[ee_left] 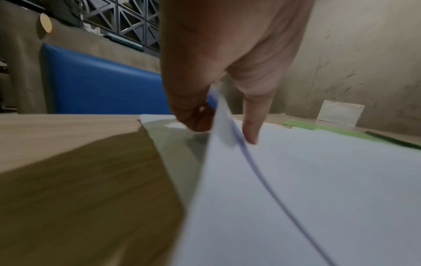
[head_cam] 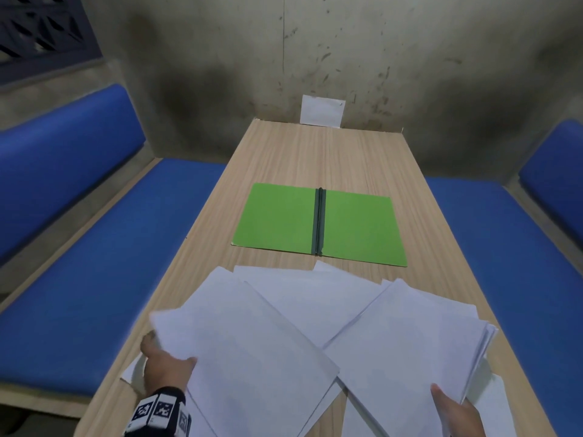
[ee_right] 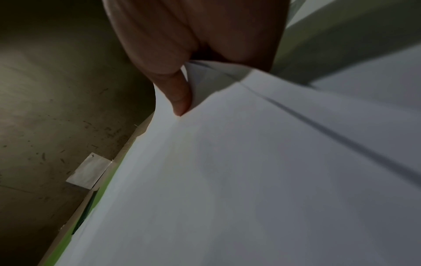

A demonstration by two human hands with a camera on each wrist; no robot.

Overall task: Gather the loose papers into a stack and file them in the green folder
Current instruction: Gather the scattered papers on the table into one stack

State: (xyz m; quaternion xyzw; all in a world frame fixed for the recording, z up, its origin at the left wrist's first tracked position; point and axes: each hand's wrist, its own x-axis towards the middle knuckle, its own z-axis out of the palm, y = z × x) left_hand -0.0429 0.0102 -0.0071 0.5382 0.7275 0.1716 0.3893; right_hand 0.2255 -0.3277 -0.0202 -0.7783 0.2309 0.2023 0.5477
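Several loose white papers (head_cam: 303, 313) lie fanned across the near end of the wooden table (head_cam: 315, 152). My left hand (head_cam: 164, 364) pinches the left edge of one bunch (head_cam: 239, 342), thumb on top (ee_left: 250, 124) and fingers underneath. My right hand (head_cam: 454, 411) grips the near corner of a thicker bunch (head_cam: 410, 339) at the right, thumb pressed on the top sheet (ee_right: 180, 97). The green folder (head_cam: 277, 216) lies open flat beyond the papers, its dark spine strip (head_cam: 319, 220) running down the middle. A thin strip of green folder (ee_left: 330, 129) shows past the papers in the left wrist view.
Blue cushioned benches (head_cam: 104, 263) flank the table on the left and on the right (head_cam: 517, 247). A small white card (head_cam: 321, 110) leans on the concrete wall at the table's far end. One sheet (head_cam: 131, 372) pokes out under my left hand.
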